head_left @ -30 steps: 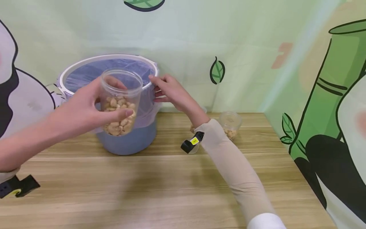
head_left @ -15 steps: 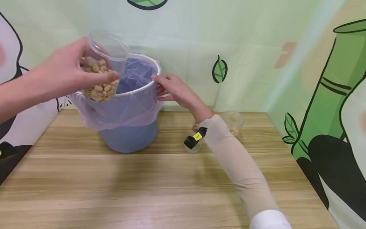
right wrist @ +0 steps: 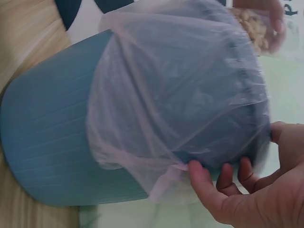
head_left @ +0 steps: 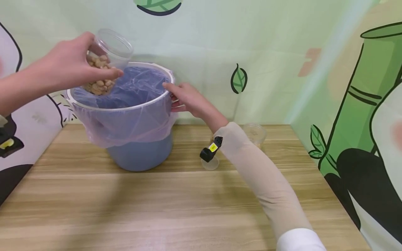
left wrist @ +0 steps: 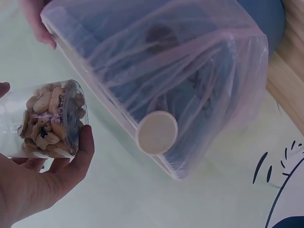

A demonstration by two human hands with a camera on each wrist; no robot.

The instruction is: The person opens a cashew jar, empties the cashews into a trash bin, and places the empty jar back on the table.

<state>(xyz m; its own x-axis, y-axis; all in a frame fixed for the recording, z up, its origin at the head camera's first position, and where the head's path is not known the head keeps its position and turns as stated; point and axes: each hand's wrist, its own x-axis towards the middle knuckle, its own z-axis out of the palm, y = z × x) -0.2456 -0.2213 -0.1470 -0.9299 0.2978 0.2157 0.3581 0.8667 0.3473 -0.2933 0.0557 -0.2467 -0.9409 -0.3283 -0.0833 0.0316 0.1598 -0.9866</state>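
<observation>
My left hand [head_left: 70, 66] grips a clear, lidless jar [head_left: 117, 47] part-filled with nuts [head_left: 99, 85], tilted a little to the right over the left part of a blue bin [head_left: 139, 155]. A thin pinkish bag [head_left: 125, 127] lines the bin and hangs over its white rim [head_left: 122, 109]. With thumb on the rim and fingers against the outside, my right hand [head_left: 190, 101] holds the bin's right edge. The left wrist view shows fingers round the jar of nuts [left wrist: 47, 121]; in the right wrist view the right hand [right wrist: 251, 185] touches the bag [right wrist: 180, 85].
Behind my right forearm another clear container [head_left: 255, 134] stands on the wooden table [head_left: 176, 205]. A small clear round piece [head_left: 210, 164] lies on the table below the right wrist camera. A printed cloth [head_left: 267, 62] hangs behind the bin.
My left hand has carried the jar up and to the left, from in front of the bin to over its opening, and the jar now leans right. The right hand has stayed at the rim.
</observation>
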